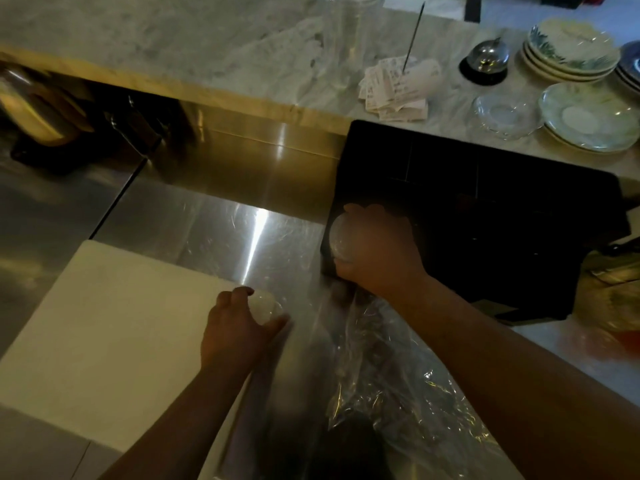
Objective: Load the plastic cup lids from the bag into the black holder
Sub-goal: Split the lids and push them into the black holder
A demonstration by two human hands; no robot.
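Dim, warm-toned scene. A bright vertical streak of glare crosses the brushed stainless-steel counter (256, 233), with a fainter one beyond. The crumpled clear plastic bag (398, 375) shows scattered highlights. The matte black holder (485, 202) loses detail in shadow. Edges appear soft and bowed by wide-angle distortion.

Clear, whitish plastic cup lids (341, 237) sit under the right hand (377, 251) against the matte black box-shaped holder (485, 209). Below the left hand (239, 323) — a plain cream rectangular board (114, 334). Far beyond the right hand, white saucers with green leaf print (571, 46) — grey-veined white marble counter (207, 39).
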